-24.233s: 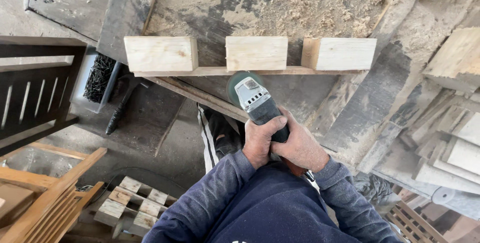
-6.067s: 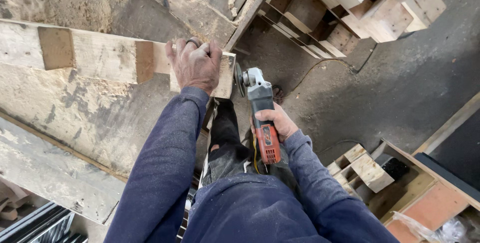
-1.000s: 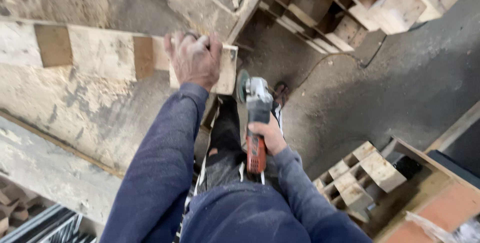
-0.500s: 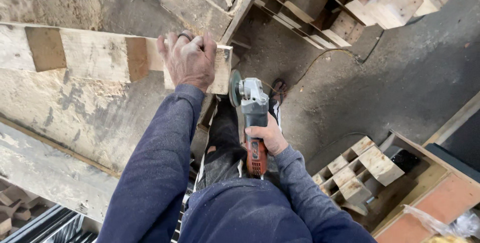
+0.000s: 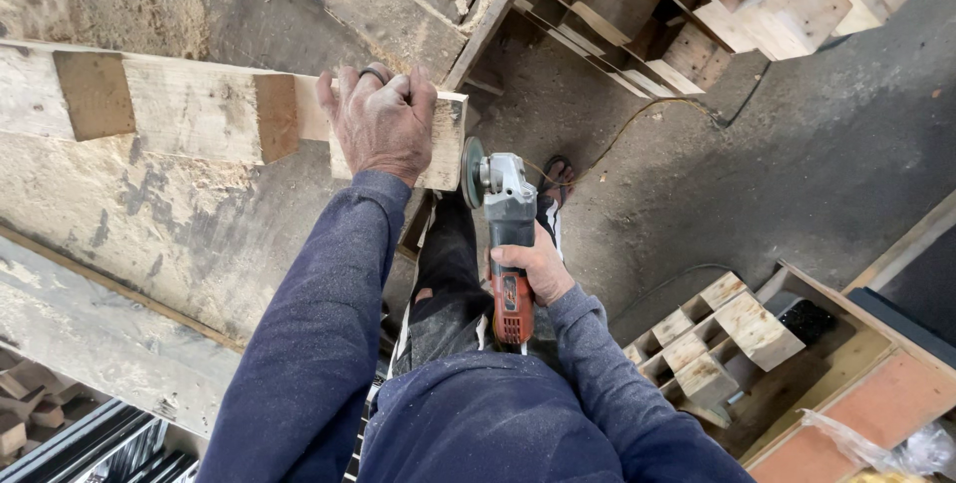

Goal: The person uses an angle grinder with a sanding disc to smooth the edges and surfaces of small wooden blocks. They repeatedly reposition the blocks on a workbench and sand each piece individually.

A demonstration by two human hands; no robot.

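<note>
the left hand [image 5: 381, 126] is laid flat, fingers spread, on the end block of a wooden pallet runner [image 5: 199, 110] that lies across the workbench [image 5: 149, 234]. an angle grinder [image 5: 505, 234] is gripped around its body by the right hand [image 5: 535, 266], fingers closed on it. its disc [image 5: 471, 172] is held just beside the block's cut end, at the bench edge. open concrete floor [image 5: 797, 174] is seen to the right, bounded by stacked pallet pieces [image 5: 717, 334].
</note>
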